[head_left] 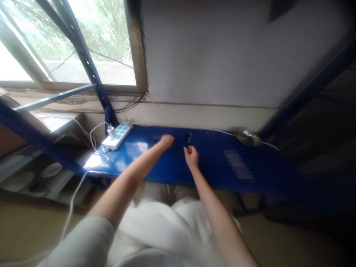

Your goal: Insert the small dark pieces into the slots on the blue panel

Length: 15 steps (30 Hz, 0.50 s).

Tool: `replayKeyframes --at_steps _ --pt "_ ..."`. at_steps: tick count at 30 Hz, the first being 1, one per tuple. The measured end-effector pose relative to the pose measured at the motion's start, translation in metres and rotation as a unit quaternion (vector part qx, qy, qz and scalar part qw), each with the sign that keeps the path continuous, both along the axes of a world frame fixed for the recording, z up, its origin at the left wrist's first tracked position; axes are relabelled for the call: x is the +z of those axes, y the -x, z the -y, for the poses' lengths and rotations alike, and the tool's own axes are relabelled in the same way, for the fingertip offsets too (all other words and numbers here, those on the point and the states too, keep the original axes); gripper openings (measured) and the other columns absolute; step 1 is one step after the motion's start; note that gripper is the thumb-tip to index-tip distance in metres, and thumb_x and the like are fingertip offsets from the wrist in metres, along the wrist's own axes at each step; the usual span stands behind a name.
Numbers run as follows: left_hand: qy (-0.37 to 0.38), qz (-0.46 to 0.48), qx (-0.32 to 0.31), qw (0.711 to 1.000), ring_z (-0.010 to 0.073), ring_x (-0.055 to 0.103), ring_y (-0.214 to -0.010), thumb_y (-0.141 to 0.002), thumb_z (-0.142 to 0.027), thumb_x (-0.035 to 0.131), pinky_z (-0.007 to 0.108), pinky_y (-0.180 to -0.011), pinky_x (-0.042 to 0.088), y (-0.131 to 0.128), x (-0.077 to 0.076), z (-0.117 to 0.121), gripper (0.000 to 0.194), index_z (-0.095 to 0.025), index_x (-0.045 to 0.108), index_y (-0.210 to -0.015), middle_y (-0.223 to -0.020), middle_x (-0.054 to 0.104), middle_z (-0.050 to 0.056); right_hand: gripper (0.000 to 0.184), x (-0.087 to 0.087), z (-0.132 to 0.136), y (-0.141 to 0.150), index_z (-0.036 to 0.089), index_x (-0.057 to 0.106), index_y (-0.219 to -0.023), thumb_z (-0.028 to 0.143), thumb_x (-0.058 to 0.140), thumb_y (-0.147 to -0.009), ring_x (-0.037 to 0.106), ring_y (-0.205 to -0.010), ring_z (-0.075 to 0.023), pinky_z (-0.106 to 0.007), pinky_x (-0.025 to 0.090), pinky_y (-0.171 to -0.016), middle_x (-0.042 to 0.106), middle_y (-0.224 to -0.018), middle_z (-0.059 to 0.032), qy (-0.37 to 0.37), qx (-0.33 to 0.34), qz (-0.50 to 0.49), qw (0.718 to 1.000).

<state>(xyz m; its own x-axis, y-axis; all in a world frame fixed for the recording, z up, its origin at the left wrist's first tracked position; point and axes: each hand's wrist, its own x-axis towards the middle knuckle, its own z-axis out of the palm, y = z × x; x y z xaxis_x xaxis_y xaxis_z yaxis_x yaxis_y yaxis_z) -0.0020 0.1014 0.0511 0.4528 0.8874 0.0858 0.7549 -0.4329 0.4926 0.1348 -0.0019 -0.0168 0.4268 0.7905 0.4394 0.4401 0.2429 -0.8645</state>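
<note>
My left hand (167, 141) is over the far middle of the blue table (167, 167), with its fingers curled together. Whatever they hold, if anything, is hidden. Just to its left lie some small dark pieces (157, 141), too blurred to name. My right hand (191, 156) is a little nearer to me and to the right, thumb and fingers drawn into a pinch. Too little shows to tell what is between them. Beyond its fingertips are a small dark piece (187, 137) and several tiny clear bits (190, 135).
At the table's left end lies a white power strip (118, 136) with a plug in it and a white cable (72, 200) hanging down. A shiny metal dish (247, 137) stands at the back right. Blue metal posts (91, 66) rise at both sides, with the wall behind.
</note>
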Motion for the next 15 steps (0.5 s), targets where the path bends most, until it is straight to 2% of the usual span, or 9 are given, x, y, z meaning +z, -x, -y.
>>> replayKeyframes --at_steps 4,9,15 --pt "0.006 0.008 0.014 1.000 0.0246 0.061 -0.080 -0.054 -0.010 0.073 0.036 -0.084 0.044 -0.001 -0.012 -0.003 0.022 -0.017 0.054 -0.045 -0.055 0.055 0.008 0.034 0.000 0.002 0.001 0.015 0.057 -0.085 0.046 0.051 -0.076 0.057 -0.066 -0.0172 -0.032 0.047 -0.067 0.062 -0.075 -0.0079 -0.005 -0.009 0.012 1.000" --pt "0.018 0.031 0.033 0.999 0.0265 0.061 -0.076 -0.052 -0.006 0.072 0.040 -0.084 0.043 -0.001 -0.018 -0.006 0.028 -0.017 0.049 -0.038 -0.050 0.051 0.007 0.033 0.000 0.005 0.002 0.015 0.058 -0.085 0.046 0.050 -0.076 0.057 -0.065 -0.0169 -0.031 0.047 -0.066 0.062 -0.073 -0.0069 -0.011 -0.019 0.031 0.999" --pt "0.029 0.090 0.042 0.995 0.0224 0.061 -0.070 -0.056 -0.009 0.070 0.035 -0.081 0.045 -0.001 -0.020 -0.010 0.027 -0.018 0.051 -0.040 -0.046 0.049 0.004 0.031 0.000 0.007 0.002 0.016 0.058 -0.083 0.045 0.049 -0.077 0.057 -0.065 -0.0170 -0.031 0.047 -0.066 0.061 -0.072 -0.0063 -0.022 -0.027 0.034 0.999"
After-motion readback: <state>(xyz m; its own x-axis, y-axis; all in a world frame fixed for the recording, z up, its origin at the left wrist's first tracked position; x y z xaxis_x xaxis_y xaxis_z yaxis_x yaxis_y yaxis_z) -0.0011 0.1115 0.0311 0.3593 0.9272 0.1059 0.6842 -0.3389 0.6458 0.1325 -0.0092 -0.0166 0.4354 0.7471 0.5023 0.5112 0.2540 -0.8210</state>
